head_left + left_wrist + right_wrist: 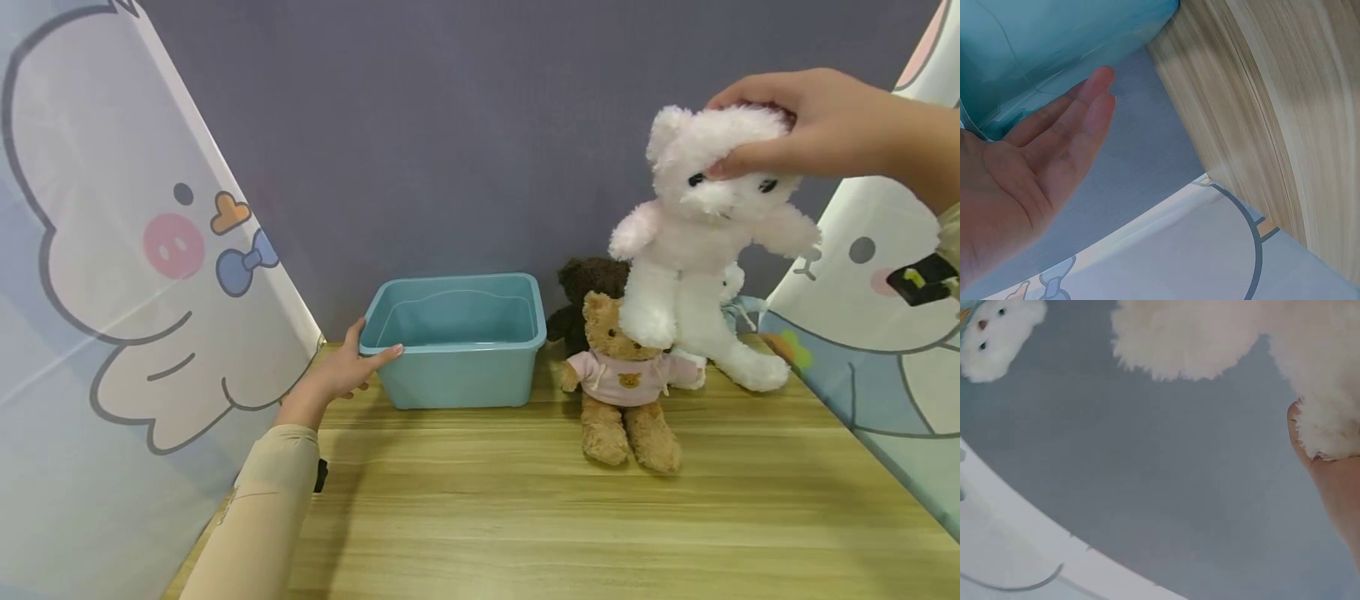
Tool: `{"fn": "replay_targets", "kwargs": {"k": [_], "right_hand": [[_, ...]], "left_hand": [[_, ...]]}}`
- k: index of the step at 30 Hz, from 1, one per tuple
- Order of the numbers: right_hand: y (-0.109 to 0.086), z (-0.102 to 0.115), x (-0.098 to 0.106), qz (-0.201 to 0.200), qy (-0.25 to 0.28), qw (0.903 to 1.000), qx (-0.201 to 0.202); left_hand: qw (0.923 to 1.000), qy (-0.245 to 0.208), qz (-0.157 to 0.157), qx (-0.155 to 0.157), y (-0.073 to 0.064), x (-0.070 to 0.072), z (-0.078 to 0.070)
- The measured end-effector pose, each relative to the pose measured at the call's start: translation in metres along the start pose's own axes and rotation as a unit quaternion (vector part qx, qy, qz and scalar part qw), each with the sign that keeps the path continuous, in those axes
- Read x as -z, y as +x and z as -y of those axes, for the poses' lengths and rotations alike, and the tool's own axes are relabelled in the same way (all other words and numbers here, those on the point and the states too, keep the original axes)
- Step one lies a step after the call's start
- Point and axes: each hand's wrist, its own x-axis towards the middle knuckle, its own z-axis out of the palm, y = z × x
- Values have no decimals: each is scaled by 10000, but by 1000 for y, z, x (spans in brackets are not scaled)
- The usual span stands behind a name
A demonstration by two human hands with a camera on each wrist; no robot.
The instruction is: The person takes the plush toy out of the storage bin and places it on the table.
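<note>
My right hand (832, 125) grips the head of a white plush bear (705, 242), with the thumb across its face near one eye. The bear hangs upright above the wooden table, its legs overlapping other toys in the head view. In the right wrist view, part of that hand (1335, 487) shows beside the white fur. My left hand (341, 371) rests at the front left corner of a light blue plastic bin (457, 379), thumb along the rim. The left wrist view shows the fingers (1066, 144) nearly straight beside the bin's wall.
A brown teddy bear in a pink sweater (626, 379) sits right of the bin. Behind it are a dark brown plush (592, 279) and a white plush with blue (733, 283). A grey wall (420, 142) and printed side panels (97, 233) surround the wooden table (525, 517).
</note>
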Motion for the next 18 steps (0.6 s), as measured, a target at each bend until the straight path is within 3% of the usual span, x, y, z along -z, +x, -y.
{"fn": "replay_targets", "kwargs": {"k": [14, 18], "right_hand": [[-32, -76, -20, 394, -706, 9959, -414], [-44, -96, -34, 516, -656, 9951, -521]], "left_hand": [[10000, -31, -11, 11, -1, 2, 3], [10000, -6, -43, -21, -1, 5, -1]]}}
